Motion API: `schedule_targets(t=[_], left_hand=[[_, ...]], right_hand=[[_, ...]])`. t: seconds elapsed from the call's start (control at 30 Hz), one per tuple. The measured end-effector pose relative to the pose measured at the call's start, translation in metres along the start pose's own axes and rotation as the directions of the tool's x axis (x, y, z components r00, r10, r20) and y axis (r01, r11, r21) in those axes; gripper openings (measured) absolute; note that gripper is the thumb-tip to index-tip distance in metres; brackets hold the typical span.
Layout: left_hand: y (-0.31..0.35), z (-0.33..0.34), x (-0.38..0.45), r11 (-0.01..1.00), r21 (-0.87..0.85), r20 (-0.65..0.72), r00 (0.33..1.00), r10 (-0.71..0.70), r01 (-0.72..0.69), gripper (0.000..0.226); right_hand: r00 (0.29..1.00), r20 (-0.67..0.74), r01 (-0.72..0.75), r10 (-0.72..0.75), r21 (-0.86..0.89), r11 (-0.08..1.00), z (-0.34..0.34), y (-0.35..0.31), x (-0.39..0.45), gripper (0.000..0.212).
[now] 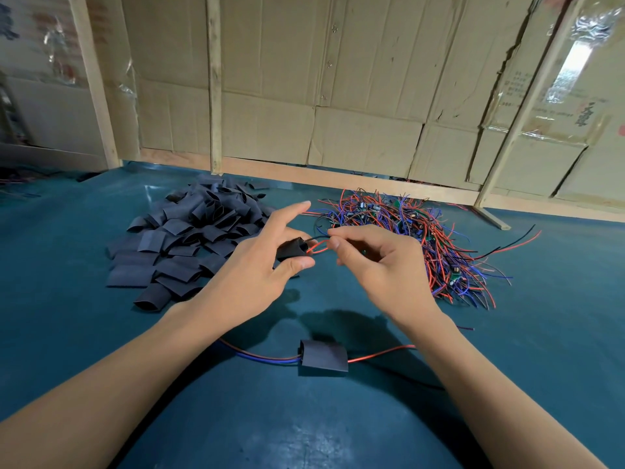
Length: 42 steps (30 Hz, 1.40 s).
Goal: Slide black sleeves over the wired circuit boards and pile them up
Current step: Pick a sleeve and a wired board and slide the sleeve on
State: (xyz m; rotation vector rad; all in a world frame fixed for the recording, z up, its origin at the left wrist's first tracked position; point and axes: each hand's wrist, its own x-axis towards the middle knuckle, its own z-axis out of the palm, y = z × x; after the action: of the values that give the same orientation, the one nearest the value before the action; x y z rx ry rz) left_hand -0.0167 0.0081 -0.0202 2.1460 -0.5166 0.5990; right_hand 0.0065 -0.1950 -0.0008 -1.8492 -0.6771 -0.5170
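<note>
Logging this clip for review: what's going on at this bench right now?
A person is feeding red and black wires into a black sleeve. The left hand grips the sleeve; the right hand pinches the wires at its mouth. One sleeved board lies finished on the green table. A heap of empty sleeves and a tangle of wired boards wait behind.

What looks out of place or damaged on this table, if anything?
Nothing looks damaged. One stray wire lies alone on the green table, apart from the wire pile. The left hand holds a sleeve; the right hand pinches its wires.
</note>
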Motion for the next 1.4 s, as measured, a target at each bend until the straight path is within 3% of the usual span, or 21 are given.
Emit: schedule_targets(t=[0.17,0.4,0.57,0.7,0.77,0.83,0.9,0.97,1.17,1.3,1.4], left_hand=[[-0.002,-0.001,0.0,1.0,0.009,0.007,1.0,-0.023,0.023,0.072],[0.007,-0.003,-0.001,1.0,0.028,0.064,0.998,0.001,-0.003,0.075],[0.01,-0.001,-0.002,0.994,0.099,0.125,0.991,0.036,-0.049,0.073],[0.004,-0.001,-0.002,0.99,0.129,0.102,0.994,0.043,-0.057,0.066],[0.002,-0.001,-0.002,0.983,0.162,0.102,0.993,0.066,-0.082,0.058],[0.002,0.0,-0.002,0.983,0.168,0.11,0.992,0.058,-0.076,0.049],[0.001,0.0,-0.001,0.984,0.17,0.113,0.993,0.042,-0.061,0.043],[0.001,0.001,-0.001,0.981,0.186,0.121,0.992,0.033,-0.055,0.039],[0.003,0.001,-0.002,0.976,0.213,0.138,0.99,0.021,-0.05,0.031],[0.003,0.002,-0.002,0.971,0.234,0.141,0.99,0.015,-0.048,0.032],[0.003,0.001,-0.002,0.96,0.272,0.16,0.987,0.015,-0.059,0.035]], right_hand=[[0.999,-0.004,-0.054,0.054,0.099,0.994,-0.002,-0.001,0.001,0.013],[0.99,0.063,0.13,-0.123,-0.116,0.985,0.002,0.001,-0.001,0.014],[0.993,0.114,0.034,-0.027,-0.062,0.998,0.007,0.002,-0.004,0.006],[0.939,0.302,0.223,-0.165,-0.17,0.96,-0.007,-0.007,-0.001,0.016],[0.903,0.424,0.2,-0.072,-0.266,0.943,-0.02,-0.012,0.005,0.035],[0.846,0.514,0.155,0.139,-0.487,0.86,-0.034,-0.012,0.011,0.05],[0.77,0.545,0.125,0.332,-0.639,0.759,-0.047,-0.009,0.014,0.05],[0.703,0.553,0.071,0.446,-0.679,0.73,-0.054,-0.006,0.014,0.042],[0.658,0.536,0.038,0.529,-0.725,0.688,-0.057,-0.004,0.014,0.026],[0.62,0.579,-0.008,0.529,-0.67,0.743,-0.057,-0.002,0.015,0.026],[0.644,0.587,-0.025,0.49,-0.624,0.781,-0.057,-0.001,0.015,0.022]])
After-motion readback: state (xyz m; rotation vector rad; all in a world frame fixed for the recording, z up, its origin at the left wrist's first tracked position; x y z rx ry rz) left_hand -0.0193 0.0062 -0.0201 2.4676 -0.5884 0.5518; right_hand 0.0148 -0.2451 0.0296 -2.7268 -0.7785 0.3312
